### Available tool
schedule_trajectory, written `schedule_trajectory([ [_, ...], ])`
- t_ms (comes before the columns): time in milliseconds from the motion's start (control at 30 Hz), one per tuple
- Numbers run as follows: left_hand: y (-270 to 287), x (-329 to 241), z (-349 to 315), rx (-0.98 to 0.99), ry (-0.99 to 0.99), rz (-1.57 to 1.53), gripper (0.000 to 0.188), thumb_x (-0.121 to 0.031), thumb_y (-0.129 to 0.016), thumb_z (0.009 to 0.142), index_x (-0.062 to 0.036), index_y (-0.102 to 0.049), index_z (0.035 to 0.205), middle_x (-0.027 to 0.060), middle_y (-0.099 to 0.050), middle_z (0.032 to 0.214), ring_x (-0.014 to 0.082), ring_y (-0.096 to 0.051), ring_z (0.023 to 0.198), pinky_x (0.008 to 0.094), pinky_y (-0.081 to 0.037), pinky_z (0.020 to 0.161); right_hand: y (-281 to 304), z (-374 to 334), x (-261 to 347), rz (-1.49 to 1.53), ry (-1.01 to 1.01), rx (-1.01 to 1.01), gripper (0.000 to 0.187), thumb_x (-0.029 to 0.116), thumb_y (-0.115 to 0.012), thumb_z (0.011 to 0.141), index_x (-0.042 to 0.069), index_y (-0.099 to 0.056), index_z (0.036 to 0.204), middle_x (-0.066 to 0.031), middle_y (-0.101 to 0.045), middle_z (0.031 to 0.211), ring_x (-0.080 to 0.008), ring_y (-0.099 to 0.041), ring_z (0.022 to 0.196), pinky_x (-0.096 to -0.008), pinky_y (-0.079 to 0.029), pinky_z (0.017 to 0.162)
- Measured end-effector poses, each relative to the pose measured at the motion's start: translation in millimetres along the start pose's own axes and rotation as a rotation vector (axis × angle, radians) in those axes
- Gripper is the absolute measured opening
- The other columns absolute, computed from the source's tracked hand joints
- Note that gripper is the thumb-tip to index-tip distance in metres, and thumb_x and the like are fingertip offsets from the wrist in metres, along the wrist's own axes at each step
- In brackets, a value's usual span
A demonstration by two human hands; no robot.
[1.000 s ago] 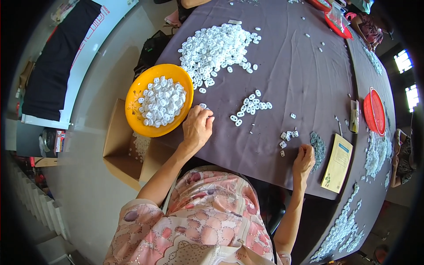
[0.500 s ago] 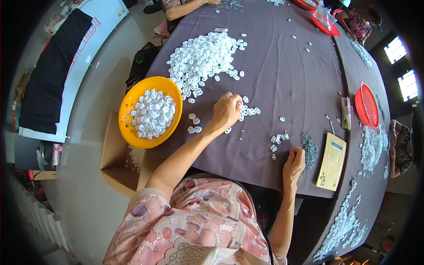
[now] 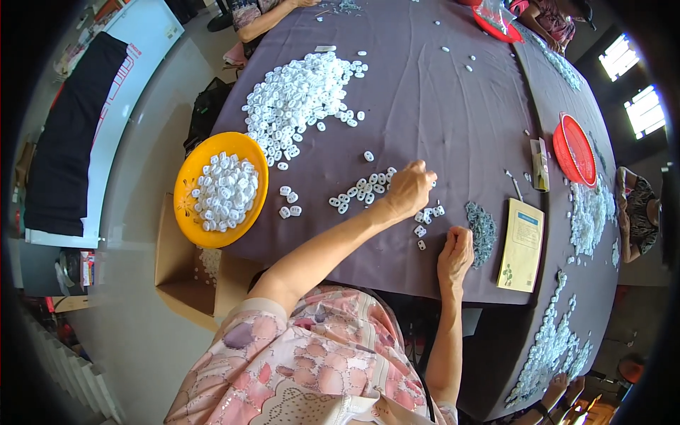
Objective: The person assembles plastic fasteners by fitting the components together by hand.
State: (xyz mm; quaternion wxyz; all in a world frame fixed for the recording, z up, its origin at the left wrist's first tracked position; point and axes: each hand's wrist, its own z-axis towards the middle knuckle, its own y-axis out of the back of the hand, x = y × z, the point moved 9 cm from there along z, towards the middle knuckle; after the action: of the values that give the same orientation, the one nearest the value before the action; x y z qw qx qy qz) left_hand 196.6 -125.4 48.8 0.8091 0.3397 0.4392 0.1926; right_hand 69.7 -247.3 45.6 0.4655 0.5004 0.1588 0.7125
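My left hand (image 3: 411,190), fingers curled, reaches across the middle of the table. Its fingertips are beside a small white two-holed plastic piece (image 3: 434,183), and anything inside them is hidden. Left of that hand lies a loose cluster of the same white pieces (image 3: 362,188); a smaller group (image 3: 423,217) sits between my two hands. My right hand (image 3: 455,258) is closed in a fist near the table's front edge, its contents hidden. Touching or just beside it is a heap of small grey-green parts (image 3: 482,234).
A large pile of white pieces (image 3: 297,95) lies at the far left. A yellow bowl (image 3: 185,207) of them stands above a cardboard box (image 3: 166,283). A yellow booklet (image 3: 520,248) and red basket (image 3: 575,149) are at right. Other people sit around the table.
My left hand has moved right, from the middle cluster of white pieces toward the single piece near the smaller group. My right fist stays by the grey-green heap. The view has shifted slightly.
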Motion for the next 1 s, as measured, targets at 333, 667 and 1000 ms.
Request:
schedule_trajectory([
  [333, -17, 2, -5, 0.001, -0.013, 0.012, 0.008, -0.007, -0.055, 0.082, -0.0005, -0.054, 0.077, 0.0160, -0.053, 0.084, 0.0314, -0.058, 0.079, 0.0388, -0.049, 0.070, 1, -3, -2, 0.008, -0.003, 0.014, 0.006, 0.000, -0.052, 0.082, 0.003, -0.050, 0.087, -0.0139, -0.054, 0.081, -0.0331, -0.056, 0.075, -0.0382, -0.046, 0.064],
  [667, -2, 15, -92, 0.174, 0.710, -1.199, 0.014, -0.013, -0.055, 0.089, 0.0001, -0.056, 0.084, 0.0027, -0.055, 0.068, 0.0061, -0.050, 0.047, 0.0202, -0.038, 0.035, -11, -4, 10, 0.585, -0.338, 0.077, 0.004, 0.000, -0.054, 0.086, 0.001, -0.055, 0.090, -0.0011, -0.054, 0.072, -0.0071, -0.046, 0.063, -0.0221, -0.040, 0.056],
  [1000, 20, 12, -112, -0.004, 0.674, -1.226, 0.009, -0.008, -0.058, 0.088, 0.0005, -0.058, 0.089, 0.0024, -0.058, 0.069, 0.0075, -0.055, 0.052, 0.0209, -0.044, 0.039, -44, -16, 53, 0.712, -0.362, 0.235, 0.001, 0.002, -0.052, 0.088, 0.001, -0.052, 0.088, -0.0044, -0.058, 0.072, -0.0094, -0.052, 0.059, -0.0236, -0.045, 0.054],
])
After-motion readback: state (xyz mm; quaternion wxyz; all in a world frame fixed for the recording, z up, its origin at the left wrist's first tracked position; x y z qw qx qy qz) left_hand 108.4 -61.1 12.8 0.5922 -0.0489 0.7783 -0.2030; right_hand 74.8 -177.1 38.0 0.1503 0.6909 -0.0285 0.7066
